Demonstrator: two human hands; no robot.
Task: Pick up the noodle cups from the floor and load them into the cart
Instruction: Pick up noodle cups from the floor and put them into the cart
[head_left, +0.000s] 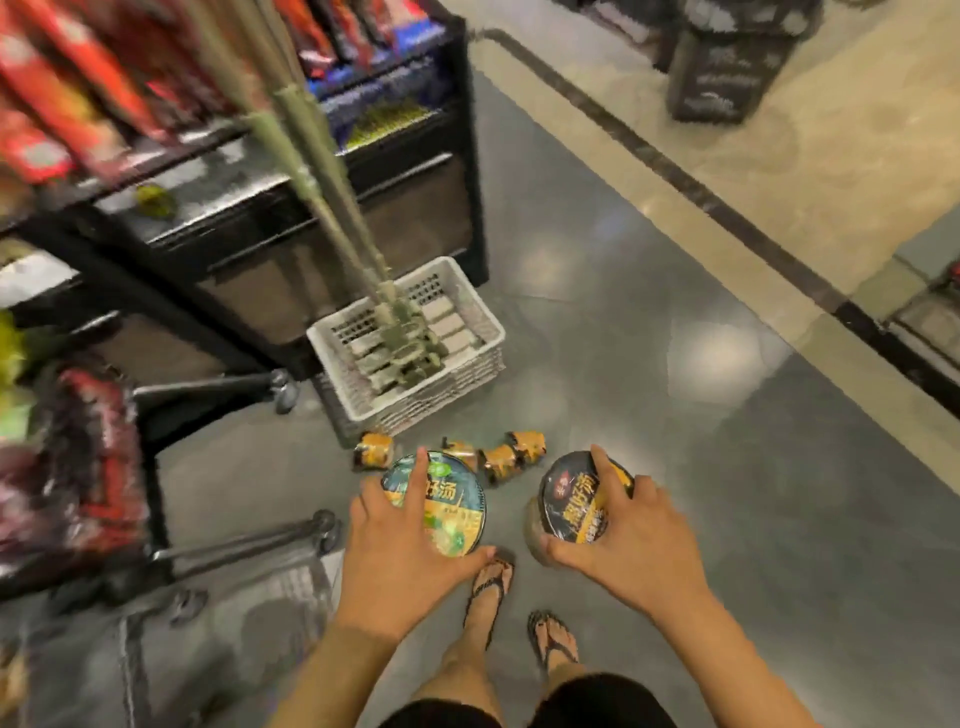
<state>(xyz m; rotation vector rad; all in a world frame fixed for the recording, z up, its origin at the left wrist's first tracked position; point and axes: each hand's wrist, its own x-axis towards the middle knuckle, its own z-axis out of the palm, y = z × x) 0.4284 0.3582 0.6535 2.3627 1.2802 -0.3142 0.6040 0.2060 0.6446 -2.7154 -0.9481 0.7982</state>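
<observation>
A polished grey tile floor (649, 322) fills the shop aisle, and to the right of the white crate (457, 374) it gives way to a beige strip edged by a dark band. Behind and to the left of the crate stands a black shelf unit (415, 218) stacked with red snack packets, blurred beyond reading. Left of the crate, the cart (239, 545) shows its metal bars and small wheels. The crate itself sits on the floor with greenish poles leaning out of it. Nearer the person than the crate, the green noodle cup (452, 512) is in the left hand (384, 561), whose grip is spread wide over lid and rim. Beside it to the right, the black noodle cup (574, 501) is clasped by the right hand (639, 540), its grip curled round the rim. Both lids carry large yellow Chinese characters, partly covered by fingers. Small orange-and-black packets (511, 457) lie on the floor just in front of the crate.
</observation>
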